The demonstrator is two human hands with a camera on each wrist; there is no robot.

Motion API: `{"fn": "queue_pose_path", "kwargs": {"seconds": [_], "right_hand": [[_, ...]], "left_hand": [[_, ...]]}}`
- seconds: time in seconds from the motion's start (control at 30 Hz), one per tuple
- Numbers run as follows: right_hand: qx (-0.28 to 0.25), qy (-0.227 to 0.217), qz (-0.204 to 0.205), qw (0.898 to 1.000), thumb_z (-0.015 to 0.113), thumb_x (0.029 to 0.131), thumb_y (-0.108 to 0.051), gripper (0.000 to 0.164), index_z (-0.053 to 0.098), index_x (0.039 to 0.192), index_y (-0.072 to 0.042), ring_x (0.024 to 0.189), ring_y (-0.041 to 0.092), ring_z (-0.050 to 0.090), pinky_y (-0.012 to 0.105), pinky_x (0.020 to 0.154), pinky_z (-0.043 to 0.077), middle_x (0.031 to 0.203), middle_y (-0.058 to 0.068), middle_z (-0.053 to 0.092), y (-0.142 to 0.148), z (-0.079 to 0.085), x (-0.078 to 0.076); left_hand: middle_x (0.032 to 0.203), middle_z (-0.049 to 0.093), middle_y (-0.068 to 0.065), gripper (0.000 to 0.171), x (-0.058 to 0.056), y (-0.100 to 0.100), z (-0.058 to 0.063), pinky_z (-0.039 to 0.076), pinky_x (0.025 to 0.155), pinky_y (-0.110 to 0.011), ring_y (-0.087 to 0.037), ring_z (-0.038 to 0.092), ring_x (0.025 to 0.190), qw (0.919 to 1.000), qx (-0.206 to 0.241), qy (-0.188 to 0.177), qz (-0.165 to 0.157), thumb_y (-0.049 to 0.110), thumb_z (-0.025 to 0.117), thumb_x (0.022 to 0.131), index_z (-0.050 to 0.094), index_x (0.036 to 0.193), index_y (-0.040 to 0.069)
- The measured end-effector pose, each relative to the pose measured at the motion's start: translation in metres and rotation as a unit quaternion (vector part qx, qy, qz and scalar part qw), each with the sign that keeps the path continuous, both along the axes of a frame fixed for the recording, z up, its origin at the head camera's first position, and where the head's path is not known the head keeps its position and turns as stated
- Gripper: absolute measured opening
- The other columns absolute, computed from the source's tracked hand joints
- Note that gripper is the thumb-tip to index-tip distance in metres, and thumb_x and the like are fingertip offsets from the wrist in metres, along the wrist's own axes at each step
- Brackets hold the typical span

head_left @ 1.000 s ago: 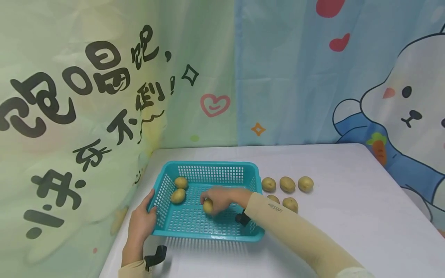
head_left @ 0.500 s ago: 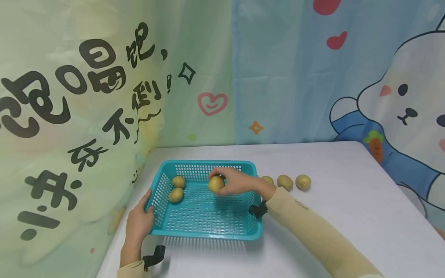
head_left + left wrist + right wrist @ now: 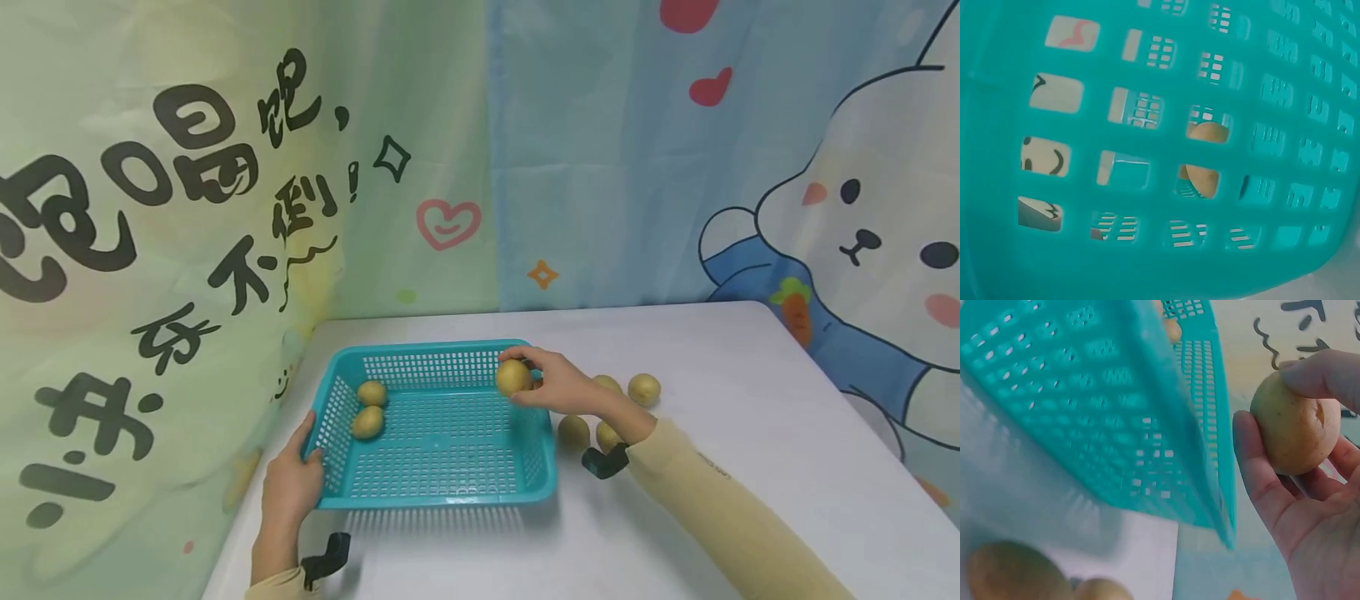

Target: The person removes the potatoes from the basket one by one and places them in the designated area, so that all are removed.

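Note:
A turquoise plastic basket (image 3: 438, 501) with perforated walls stands on the white table. My left hand (image 3: 291, 483) grips its left rim, thumb on the near side; the left wrist view is filled by the perforated wall (image 3: 1085, 187). Above the basket's back right corner, my right hand (image 3: 561, 385) holds a potato (image 3: 513, 378) between thumb and fingers. Seen from the right wrist, this potato (image 3: 1294, 425) is up beside the rim, with a dent in its skin. Inside the basket, along its left side, lie two potatoes, one behind (image 3: 372, 393) and one in front (image 3: 367, 423).
Right of the basket, several potatoes rest on the table, among them a near one (image 3: 573, 432) and a far one (image 3: 644, 390); my right forearm partly covers the group. A printed curtain (image 3: 600, 167) hangs behind the table (image 3: 750, 400).
My right hand has lifted the potato from the basket's floor and carried it rightward to the back right corner. My left hand keeps its grip on the rim. The head view has shifted slightly.

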State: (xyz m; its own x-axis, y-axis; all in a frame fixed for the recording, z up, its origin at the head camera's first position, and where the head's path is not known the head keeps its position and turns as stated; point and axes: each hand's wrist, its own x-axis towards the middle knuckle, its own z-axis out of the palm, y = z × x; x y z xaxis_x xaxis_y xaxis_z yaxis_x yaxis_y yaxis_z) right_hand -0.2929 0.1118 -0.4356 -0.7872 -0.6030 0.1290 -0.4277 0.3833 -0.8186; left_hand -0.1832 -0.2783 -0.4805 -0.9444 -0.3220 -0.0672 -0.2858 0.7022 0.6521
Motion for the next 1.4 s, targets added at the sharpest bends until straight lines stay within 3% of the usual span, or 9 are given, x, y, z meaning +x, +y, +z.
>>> {"fn": "queue_pose_path", "kwargs": {"seconds": [0.13, 0.27, 0.4, 0.67, 0.97, 1.07, 1.23, 1.4], "right_hand": [[-0.018, -0.004, -0.036, 0.999, 0.072, 0.085, -0.008, 0.056, 0.050, 0.137, -0.009, 0.111, 0.027, 0.054, 0.033, 0.081, 0.053, 0.133, 0.011, 0.055, 0.023, -0.003, 0.010], [-0.031, -0.011, -0.081, 0.996, 0.073, 0.085, -0.008, 0.059, 0.049, 0.138, -0.012, 0.114, 0.029, 0.054, 0.031, 0.084, 0.053, 0.136, 0.011, 0.054, 0.049, -0.009, 0.022], [-0.048, -0.010, -0.093, 0.994, 0.072, 0.086, -0.005, 0.059, 0.048, 0.139, -0.011, 0.122, 0.035, 0.051, 0.029, 0.087, 0.052, 0.142, 0.015, 0.049, 0.074, -0.019, 0.032], [-0.033, -0.003, -0.127, 0.991, 0.072, 0.088, -0.010, 0.060, 0.044, 0.141, -0.005, 0.129, 0.044, 0.044, 0.027, 0.089, 0.050, 0.142, 0.018, 0.047, 0.114, -0.037, 0.051], [-0.012, 0.016, -0.190, 0.982, 0.073, 0.087, -0.007, 0.058, 0.044, 0.136, 0.005, 0.118, 0.041, 0.052, 0.020, 0.082, 0.050, 0.136, 0.023, 0.049, 0.148, -0.060, 0.064], [0.009, 0.008, -0.207, 0.978, 0.073, 0.087, -0.009, 0.059, 0.043, 0.137, 0.004, 0.118, 0.043, 0.052, 0.029, 0.085, 0.051, 0.135, 0.024, 0.049, 0.158, -0.068, 0.068], [0.041, -0.002, -0.225, 0.974, 0.072, 0.089, -0.015, 0.061, 0.042, 0.138, 0.004, 0.121, 0.049, 0.049, 0.053, 0.092, 0.047, 0.137, 0.026, 0.047, 0.171, -0.080, 0.074], [0.056, -0.008, -0.232, 0.971, 0.072, 0.089, -0.015, 0.060, 0.043, 0.137, 0.005, 0.121, 0.051, 0.048, 0.057, 0.093, 0.045, 0.137, 0.029, 0.047, 0.180, -0.090, 0.076]], "left_hand": [[0.147, 0.037, -0.032, 0.059, 0.001, 0.000, 0.000, 0.041, 0.090, -0.059, -0.044, 0.049, 0.117, 1.0000, -0.001, -0.002, -0.002, 0.014, 0.043, 0.101, 0.025, 0.156, 0.020], [0.146, 0.038, -0.032, 0.059, 0.001, -0.002, 0.001, 0.042, 0.086, -0.058, -0.043, 0.052, 0.111, 0.9999, -0.006, 0.000, -0.008, 0.014, 0.043, 0.101, 0.024, 0.156, 0.019], [0.145, 0.038, -0.033, 0.059, 0.001, -0.003, 0.002, 0.043, 0.084, -0.057, -0.042, 0.053, 0.107, 0.9999, -0.009, 0.002, -0.012, 0.014, 0.044, 0.101, 0.024, 0.156, 0.019], [0.147, 0.036, -0.032, 0.059, 0.000, -0.003, 0.002, 0.040, 0.091, -0.060, -0.047, 0.048, 0.121, 1.0000, -0.003, -0.002, -0.009, 0.014, 0.043, 0.101, 0.023, 0.157, 0.020], [0.148, 0.034, -0.033, 0.059, 0.002, -0.005, 0.001, 0.041, 0.088, -0.059, -0.045, 0.049, 0.117, 0.9999, 0.000, -0.008, -0.007, 0.015, 0.041, 0.101, 0.022, 0.157, 0.021], [0.149, 0.034, -0.032, 0.060, 0.002, -0.006, 0.001, 0.041, 0.088, -0.059, -0.044, 0.048, 0.117, 0.9999, 0.004, -0.007, -0.009, 0.015, 0.041, 0.101, 0.021, 0.157, 0.021], [0.149, 0.034, -0.031, 0.060, 0.000, -0.005, 0.001, 0.040, 0.089, -0.058, -0.044, 0.047, 0.118, 0.9999, 0.003, -0.004, -0.010, 0.014, 0.041, 0.101, 0.022, 0.157, 0.020], [0.149, 0.034, -0.032, 0.059, 0.000, -0.002, 0.001, 0.041, 0.088, -0.058, -0.043, 0.048, 0.115, 0.9999, 0.007, -0.007, -0.011, 0.014, 0.041, 0.101, 0.023, 0.157, 0.020]]}}
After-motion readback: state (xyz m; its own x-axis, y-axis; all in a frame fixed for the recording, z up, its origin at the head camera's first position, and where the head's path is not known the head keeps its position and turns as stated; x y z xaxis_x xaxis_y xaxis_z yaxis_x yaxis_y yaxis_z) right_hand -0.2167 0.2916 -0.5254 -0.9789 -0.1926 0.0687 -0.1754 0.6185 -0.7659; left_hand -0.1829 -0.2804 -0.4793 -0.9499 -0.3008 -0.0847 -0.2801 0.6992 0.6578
